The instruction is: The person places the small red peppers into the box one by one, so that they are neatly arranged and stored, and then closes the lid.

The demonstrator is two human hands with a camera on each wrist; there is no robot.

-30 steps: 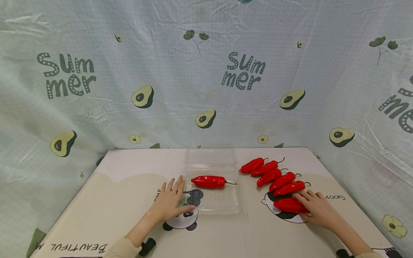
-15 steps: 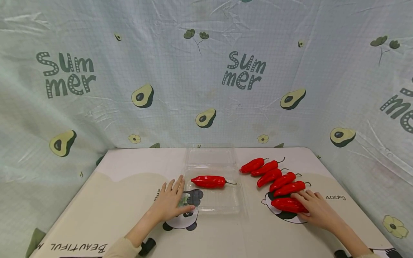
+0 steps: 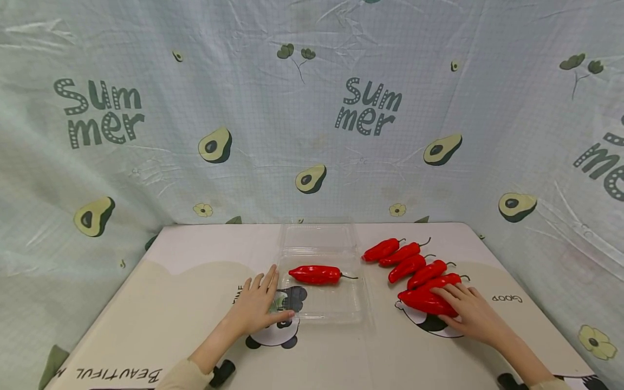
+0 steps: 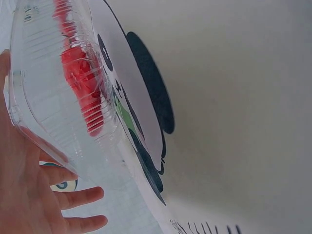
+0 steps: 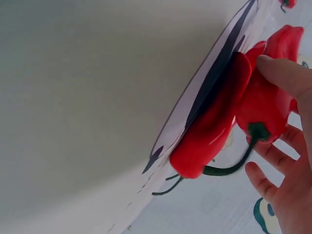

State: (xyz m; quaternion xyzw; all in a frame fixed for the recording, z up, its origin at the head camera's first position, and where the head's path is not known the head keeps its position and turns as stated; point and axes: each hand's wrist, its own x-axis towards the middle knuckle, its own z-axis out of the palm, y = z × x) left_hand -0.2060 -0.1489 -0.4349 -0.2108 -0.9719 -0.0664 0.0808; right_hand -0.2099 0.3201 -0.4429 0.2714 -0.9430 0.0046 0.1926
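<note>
Alongside my right hand (image 3: 465, 314), five red peppers (image 3: 406, 269) lie slanted in a row, their thin stems pointing to the right; the nearest of them sits just past the one I hold, which partly covers it from the head view. To their left rests a clear plastic container (image 3: 336, 303), its lid (image 3: 319, 238) laid back toward the far edge, a single pepper (image 3: 316, 274) lying crosswise inside. My left hand (image 3: 255, 309) is at the container's left edge, fingers straight and spread, the thumb reaching to the front corner, gripping nothing.

Pinched between the thumb and bent fingers of my right hand is a sixth loose pepper (image 3: 423, 302). Its tip points left, toward the container and well apart from it; its green cap and curved stem show just beside my fingers in the right wrist view. Whether it touches its neighbour, I cannot tell.

Beneath, a pale bench (image 3: 322, 357) carries printed pandas (image 3: 273, 333) and upside-down lettering (image 3: 119, 374). A light curtain (image 3: 273, 103) patterned with avocados and the word "Summer" hangs behind and along both sides.
</note>
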